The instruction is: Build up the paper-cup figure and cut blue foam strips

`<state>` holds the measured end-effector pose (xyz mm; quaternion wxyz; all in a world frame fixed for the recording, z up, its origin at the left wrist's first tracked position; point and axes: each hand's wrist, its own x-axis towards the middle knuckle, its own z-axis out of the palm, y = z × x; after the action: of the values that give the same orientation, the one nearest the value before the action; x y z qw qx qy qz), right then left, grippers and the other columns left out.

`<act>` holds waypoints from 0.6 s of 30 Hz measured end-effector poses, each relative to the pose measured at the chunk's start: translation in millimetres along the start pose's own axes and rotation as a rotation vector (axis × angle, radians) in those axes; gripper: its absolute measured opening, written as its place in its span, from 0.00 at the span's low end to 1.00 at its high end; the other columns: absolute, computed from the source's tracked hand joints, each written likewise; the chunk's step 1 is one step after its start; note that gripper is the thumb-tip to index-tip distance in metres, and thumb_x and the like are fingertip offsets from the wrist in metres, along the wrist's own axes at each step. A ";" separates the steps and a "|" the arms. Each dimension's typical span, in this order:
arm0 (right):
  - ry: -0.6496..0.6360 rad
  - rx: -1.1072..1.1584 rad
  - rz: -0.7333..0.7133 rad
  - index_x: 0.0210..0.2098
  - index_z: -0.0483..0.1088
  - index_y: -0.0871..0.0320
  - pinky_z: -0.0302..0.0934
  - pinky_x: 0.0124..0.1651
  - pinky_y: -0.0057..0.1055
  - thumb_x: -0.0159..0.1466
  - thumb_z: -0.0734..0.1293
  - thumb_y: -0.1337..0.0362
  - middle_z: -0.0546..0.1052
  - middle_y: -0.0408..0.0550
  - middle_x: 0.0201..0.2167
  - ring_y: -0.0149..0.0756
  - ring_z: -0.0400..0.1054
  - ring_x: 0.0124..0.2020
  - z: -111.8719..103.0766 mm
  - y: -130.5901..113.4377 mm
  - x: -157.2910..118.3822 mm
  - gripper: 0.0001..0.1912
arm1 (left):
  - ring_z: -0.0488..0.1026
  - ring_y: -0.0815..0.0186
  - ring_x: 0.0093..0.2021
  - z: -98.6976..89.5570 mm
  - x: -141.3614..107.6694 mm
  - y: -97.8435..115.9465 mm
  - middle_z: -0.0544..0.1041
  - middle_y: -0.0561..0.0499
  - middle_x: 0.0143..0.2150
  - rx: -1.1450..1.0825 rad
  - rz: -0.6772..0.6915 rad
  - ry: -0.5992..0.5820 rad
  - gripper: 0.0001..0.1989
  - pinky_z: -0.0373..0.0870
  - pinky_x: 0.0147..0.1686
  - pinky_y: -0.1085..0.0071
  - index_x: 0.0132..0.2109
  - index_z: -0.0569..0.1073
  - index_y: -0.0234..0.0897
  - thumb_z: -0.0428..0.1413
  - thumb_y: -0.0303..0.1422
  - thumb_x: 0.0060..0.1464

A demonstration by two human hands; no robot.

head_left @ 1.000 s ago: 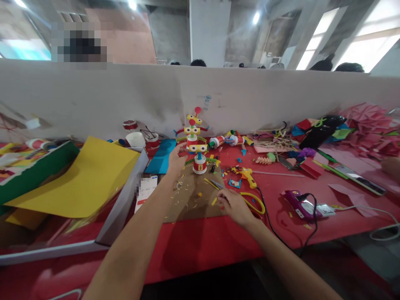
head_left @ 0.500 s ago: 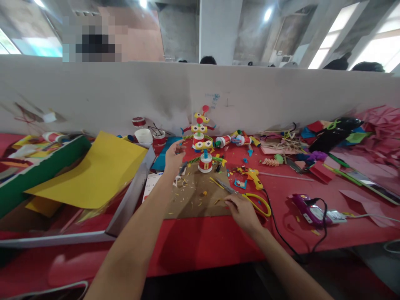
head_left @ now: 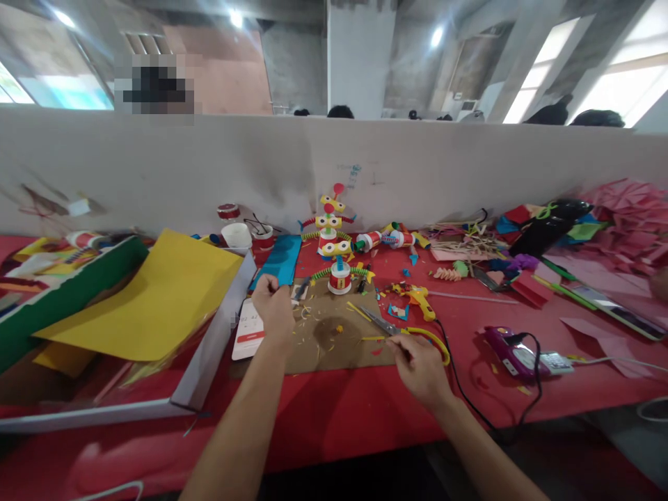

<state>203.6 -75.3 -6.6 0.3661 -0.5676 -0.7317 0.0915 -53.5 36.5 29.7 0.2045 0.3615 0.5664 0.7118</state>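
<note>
My left hand point(head_left: 274, 309) hovers closed over the edge of a white phone point(head_left: 248, 341); whatever its fingers may hold is hidden. My right hand point(head_left: 424, 369) is curled beside yellow-handled scissors point(head_left: 389, 325) that lie on a brown board point(head_left: 313, 351). Its thumb and fingertips are pressed together, and I cannot make out anything in them. Ahead of both hands stands a paper-cup figure point(head_left: 340, 280) with a yellow eye piece and green coiled arms. Similar figures point(head_left: 328, 221) stand behind it. Yellow paper scraps litter the board.
A yellow glue gun point(head_left: 422, 303) lies right of the board, its cord trailing to the front. Farther right is a purple device point(head_left: 509, 351) with cables. A box point(head_left: 195, 376) with yellow sheets point(head_left: 151, 299) stands at left. A white partition point(head_left: 172, 167) closes the back.
My left hand has come down and back toward me from beside the figure, its fingers closing. My right hand has drawn slightly toward me and right; the scissors stay on the board.
</note>
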 end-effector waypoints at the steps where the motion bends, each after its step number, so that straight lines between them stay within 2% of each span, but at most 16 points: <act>1: 0.047 -0.024 0.030 0.22 0.66 0.57 0.56 0.32 0.31 0.64 0.60 0.60 0.70 0.45 0.20 0.35 0.64 0.25 -6.6 0.7 4.4 0.16 | 0.46 0.75 0.21 -3.2 -6.8 3.3 0.48 0.60 0.20 -0.060 -0.039 -0.030 0.16 0.45 0.21 0.76 0.21 0.50 0.37 0.53 0.21 0.38; 3: 0.144 0.015 0.106 0.19 0.64 0.56 0.56 0.31 0.31 0.64 0.59 0.56 0.67 0.45 0.17 0.34 0.63 0.23 -19.2 -1.9 13.4 0.19 | 0.46 0.75 0.20 -8.7 -25.7 12.6 0.47 0.60 0.18 -0.188 -0.144 -0.125 0.20 0.45 0.20 0.76 0.21 0.47 0.37 0.56 0.23 0.39; 4: 0.175 0.102 0.148 0.21 0.66 0.56 0.58 0.33 0.31 0.65 0.58 0.55 0.69 0.46 0.20 0.35 0.65 0.25 -23.8 -6.0 16.9 0.18 | 0.47 0.75 0.19 -11.0 -38.4 18.4 0.48 0.60 0.18 -0.262 -0.208 -0.255 0.21 0.47 0.20 0.76 0.20 0.48 0.37 0.57 0.25 0.41; 5: 0.162 0.245 0.174 0.28 0.69 0.56 0.60 0.35 0.31 0.65 0.58 0.55 0.72 0.48 0.25 0.35 0.67 0.29 -26.2 -12.1 18.9 0.16 | 0.49 0.76 0.19 -12.8 -53.0 24.4 0.50 0.60 0.18 -0.336 -0.276 -0.417 0.22 0.49 0.21 0.77 0.20 0.49 0.37 0.60 0.28 0.41; 6: 0.092 0.439 0.190 0.38 0.70 0.55 0.62 0.38 0.31 0.65 0.58 0.54 0.74 0.50 0.33 0.36 0.69 0.34 -26.0 -19.8 19.3 0.14 | 0.52 0.75 0.20 -14.1 -68.8 30.4 0.53 0.59 0.18 -0.414 -0.368 -0.615 0.21 0.52 0.22 0.77 0.20 0.53 0.36 0.62 0.31 0.41; 7: -0.035 0.625 0.191 0.46 0.67 0.53 0.63 0.39 0.31 0.64 0.59 0.53 0.74 0.50 0.39 0.36 0.70 0.38 -23.2 -28.4 18.0 0.16 | 0.57 0.74 0.22 -14.9 -84.9 35.9 0.59 0.57 0.20 -0.468 -0.484 -0.856 0.18 0.56 0.23 0.76 0.22 0.60 0.37 0.63 0.36 0.42; 8: -0.187 0.775 0.177 0.51 0.65 0.52 0.64 0.39 0.31 0.60 0.64 0.52 0.74 0.50 0.42 0.37 0.71 0.39 -18.1 -36.9 15.3 0.21 | 0.62 0.71 0.25 -15.2 -99.7 40.7 0.65 0.53 0.24 -0.531 -0.586 -1.116 0.16 0.61 0.26 0.73 0.27 0.67 0.36 0.62 0.43 0.43; 9: -0.287 0.870 0.194 0.53 0.63 0.51 0.65 0.38 0.31 0.55 0.68 0.53 0.74 0.49 0.43 0.37 0.71 0.39 -11.6 -44.5 11.6 0.28 | 0.67 0.67 0.30 -15.1 -112.1 44.5 0.69 0.49 0.29 -0.602 -0.648 -1.281 0.21 0.65 0.31 0.70 0.33 0.71 0.35 0.61 0.50 0.41; 10: -0.286 0.927 0.246 0.53 0.63 0.50 0.66 0.37 0.32 0.54 0.70 0.55 0.75 0.48 0.41 0.37 0.71 0.38 -4.6 -50.3 7.6 0.28 | 0.70 0.63 0.35 -14.7 -121.0 47.4 0.72 0.46 0.34 -0.678 -0.687 -1.331 0.26 0.66 0.37 0.67 0.38 0.73 0.35 0.60 0.53 0.40; 12: -0.272 0.940 0.322 0.45 0.69 0.52 0.66 0.36 0.32 0.54 0.69 0.58 0.76 0.46 0.35 0.38 0.72 0.36 5.8 -54.5 1.4 0.19 | 0.71 0.58 0.45 -14.1 -125.3 50.9 0.73 0.41 0.44 -0.717 -0.734 -1.398 0.30 0.65 0.47 0.63 0.47 0.72 0.35 0.58 0.53 0.44; 14: -0.306 0.804 0.314 0.36 0.73 0.54 0.66 0.34 0.32 0.56 0.68 0.60 0.77 0.44 0.29 0.37 0.72 0.32 4.5 -47.6 2.0 0.09 | 0.70 0.56 0.49 -14.2 -112.7 51.6 0.73 0.40 0.49 -0.569 -0.712 -1.496 0.26 0.64 0.49 0.61 0.51 0.72 0.38 0.58 0.46 0.47; 15: -0.322 0.691 0.283 0.33 0.74 0.55 0.65 0.33 0.31 0.56 0.67 0.61 0.77 0.44 0.27 0.37 0.71 0.30 -1.6 -40.1 6.2 0.07 | 0.71 0.56 0.49 -14.4 -101.8 50.8 0.74 0.41 0.49 -0.430 -0.657 -1.536 0.23 0.66 0.47 0.61 0.50 0.72 0.40 0.59 0.42 0.48; 16: -0.306 0.555 0.260 0.31 0.75 0.55 0.64 0.32 0.30 0.56 0.66 0.61 0.77 0.43 0.26 0.36 0.71 0.29 -10.9 -30.2 13.6 0.06 | 0.71 0.57 0.48 -14.8 -89.4 48.9 0.75 0.42 0.48 -0.283 -0.549 -1.527 0.20 0.67 0.46 0.62 0.47 0.75 0.40 0.62 0.38 0.45; 17: -0.220 0.428 0.267 0.31 0.75 0.56 0.63 0.31 0.29 0.58 0.64 0.61 0.78 0.44 0.26 0.35 0.71 0.27 -22.3 -18.2 24.3 0.08 | 0.72 0.58 0.46 -15.2 -76.7 45.6 0.76 0.44 0.46 -0.139 -0.421 -1.401 0.17 0.67 0.45 0.63 0.43 0.77 0.40 0.63 0.35 0.43; 18: -0.112 0.284 0.270 0.31 0.75 0.56 0.62 0.30 0.28 0.59 0.63 0.59 0.77 0.44 0.25 0.34 0.70 0.25 -34.6 -4.2 38.1 0.11 | 0.73 0.60 0.42 -15.6 -64.5 40.8 0.77 0.46 0.41 -0.026 -0.316 -1.151 0.13 0.67 0.43 0.64 0.41 0.77 0.40 0.61 0.35 0.45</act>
<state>219.2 -52.3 36.9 0.3858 -0.5972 -0.6479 0.2735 -18.0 -30.2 48.8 0.5864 0.5980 0.4026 0.3695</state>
